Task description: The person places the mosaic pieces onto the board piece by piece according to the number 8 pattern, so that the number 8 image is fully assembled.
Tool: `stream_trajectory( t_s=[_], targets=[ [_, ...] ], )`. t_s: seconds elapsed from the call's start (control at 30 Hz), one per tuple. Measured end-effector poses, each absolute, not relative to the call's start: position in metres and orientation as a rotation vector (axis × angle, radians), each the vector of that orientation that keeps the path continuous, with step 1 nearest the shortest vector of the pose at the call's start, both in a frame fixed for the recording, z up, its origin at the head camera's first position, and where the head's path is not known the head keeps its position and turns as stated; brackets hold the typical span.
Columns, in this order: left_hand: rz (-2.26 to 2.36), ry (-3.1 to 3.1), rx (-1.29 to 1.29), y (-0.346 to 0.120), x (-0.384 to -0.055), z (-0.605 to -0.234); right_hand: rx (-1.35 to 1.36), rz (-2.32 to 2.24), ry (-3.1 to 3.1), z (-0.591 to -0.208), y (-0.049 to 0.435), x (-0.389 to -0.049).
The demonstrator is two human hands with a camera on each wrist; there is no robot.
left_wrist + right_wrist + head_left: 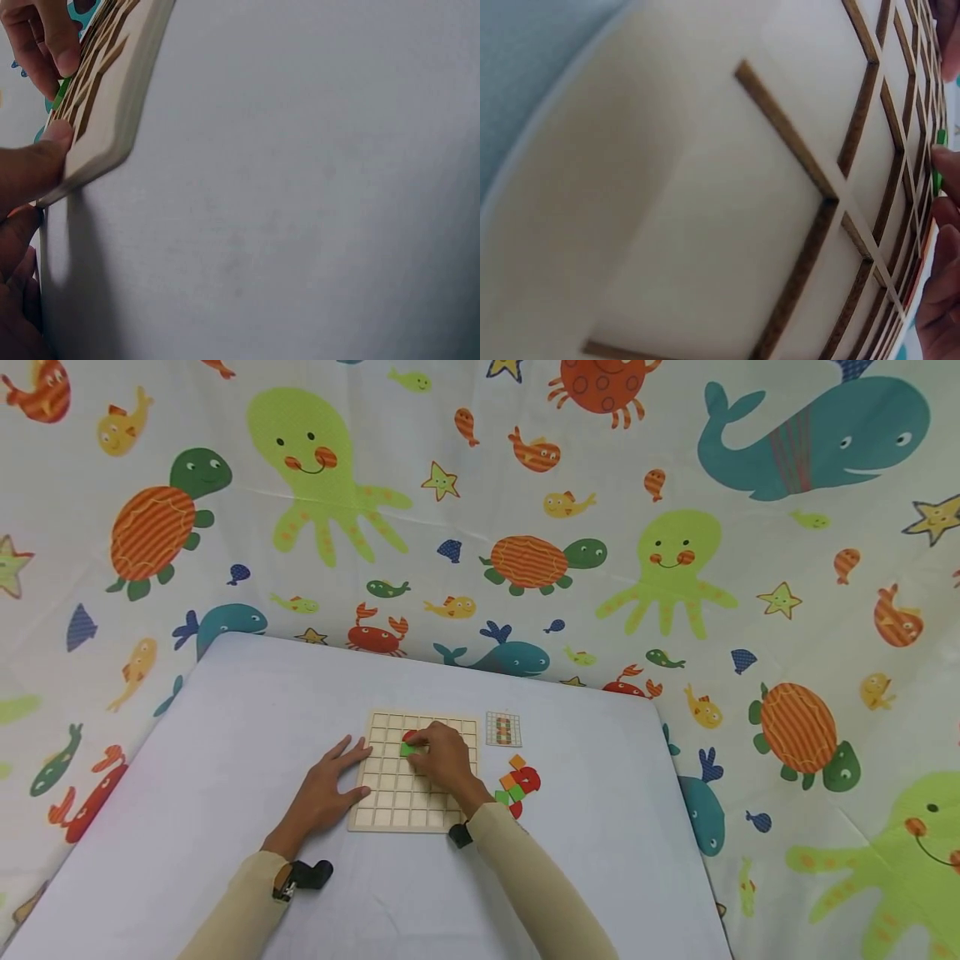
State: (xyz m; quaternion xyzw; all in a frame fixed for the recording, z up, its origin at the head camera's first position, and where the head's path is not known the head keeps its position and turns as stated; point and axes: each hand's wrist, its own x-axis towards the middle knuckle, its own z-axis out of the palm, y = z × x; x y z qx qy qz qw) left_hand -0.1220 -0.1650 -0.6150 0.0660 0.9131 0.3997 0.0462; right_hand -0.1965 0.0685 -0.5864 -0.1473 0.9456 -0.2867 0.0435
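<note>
A pale wooden grid board (382, 793) lies on the table. My left hand (322, 793) rests at its left side, fingers spread, with the index finger and thumb touching the edge. My right hand (444, 758) is over the upper middle of the board and pinches a green square tile (407, 749) between thumb and fingers. In the left wrist view the green tile (61, 94) stands tilted at the grid. Just above it on the board is a red piece (409, 736), partly hidden by the right hand.
Right of the board lies a small pattern card (503, 728) with a coloured grid. Below the card is a loose group of red, orange and green pieces (517, 785). The white table (600, 827) meets a sea-animal print cloth (465, 610) at the back.
</note>
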Motion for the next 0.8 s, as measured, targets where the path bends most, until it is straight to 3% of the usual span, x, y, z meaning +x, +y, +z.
stream_trajectory(
  t_s=[0.4, 0.8],
  targets=[
    [1.213, 2.789, 0.205, -0.167, -0.127, -0.617, -0.387, -1.114, 2.865, -0.583, 0.083, -0.194],
    [1.203, 2.787, 0.234, -0.177, -0.143, -0.616, -0.129, -1.455, 2.85, -0.582, 0.156, -0.168]
  ],
)
